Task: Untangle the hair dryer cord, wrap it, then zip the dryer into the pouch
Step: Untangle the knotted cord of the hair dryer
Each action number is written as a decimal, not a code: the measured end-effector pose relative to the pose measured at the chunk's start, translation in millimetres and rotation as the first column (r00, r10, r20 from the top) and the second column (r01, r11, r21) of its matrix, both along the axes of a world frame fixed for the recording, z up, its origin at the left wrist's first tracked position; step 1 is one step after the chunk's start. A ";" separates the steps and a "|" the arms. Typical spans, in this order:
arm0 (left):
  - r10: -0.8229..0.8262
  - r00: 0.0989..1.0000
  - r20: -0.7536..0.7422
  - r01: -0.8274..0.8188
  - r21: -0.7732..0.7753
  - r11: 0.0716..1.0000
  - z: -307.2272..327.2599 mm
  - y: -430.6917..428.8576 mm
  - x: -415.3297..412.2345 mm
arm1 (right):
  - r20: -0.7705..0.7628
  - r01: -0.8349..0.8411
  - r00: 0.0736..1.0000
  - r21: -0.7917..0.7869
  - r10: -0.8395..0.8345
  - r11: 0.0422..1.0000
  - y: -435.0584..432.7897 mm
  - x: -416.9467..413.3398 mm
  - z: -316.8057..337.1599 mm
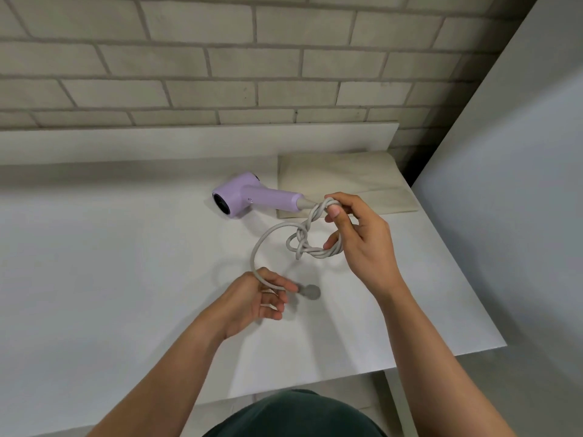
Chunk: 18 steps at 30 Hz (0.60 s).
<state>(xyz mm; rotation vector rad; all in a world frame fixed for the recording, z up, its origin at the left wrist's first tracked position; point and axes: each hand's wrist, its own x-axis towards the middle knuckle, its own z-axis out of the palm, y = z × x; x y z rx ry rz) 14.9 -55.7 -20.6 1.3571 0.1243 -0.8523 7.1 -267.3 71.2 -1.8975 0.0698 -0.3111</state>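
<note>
One pouch (347, 178) is laid flat just behind the dryer (249, 198). The knotted cord (301, 241) is gripped by the right hand (362, 244), its plug end (310, 292) by the left hand (252, 299).

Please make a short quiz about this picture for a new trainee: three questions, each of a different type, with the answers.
1. True or false: the cord has a knot in it.
2. Which hand holds the cord close to the plug? A. left B. right
3. Fill in: the purple hair dryer lies next to the beige ____.

Key: 1. True. 2. A, the left hand. 3. pouch.
</note>
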 end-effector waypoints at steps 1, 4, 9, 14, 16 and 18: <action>0.027 0.999 -0.038 -0.028 -0.018 0.999 -1.3 -3.8 -0.6 | -0.002 0.001 1.000 -0.004 -0.001 1.000 -0.1 -0.1 0.5; 0.120 0.993 -0.005 -0.119 0.115 0.986 -2.6 -11.1 0.6 | -0.009 0.018 1.000 -0.031 -0.018 0.999 -0.6 -0.8 -1.1; 0.457 0.830 0.321 -0.536 0.230 0.812 -2.0 4.5 19.2 | -0.005 0.006 1.000 -0.079 -0.007 0.997 -1.4 -1.8 -1.4; 0.376 0.599 0.707 -0.626 0.120 0.771 34.5 8.3 25.7 | -0.015 0.017 1.000 -0.065 -0.018 0.998 -1.4 -1.0 -0.4; 0.296 0.465 0.834 -0.590 0.042 0.806 52.1 1.8 15.4 | -0.028 0.030 0.999 -0.049 -0.031 0.998 -0.2 -0.2 1.8; 0.078 0.351 0.933 -0.462 0.100 0.881 53.8 -0.1 8.0 | -0.041 0.040 0.998 -0.033 -0.041 0.999 0.2 1.4 4.2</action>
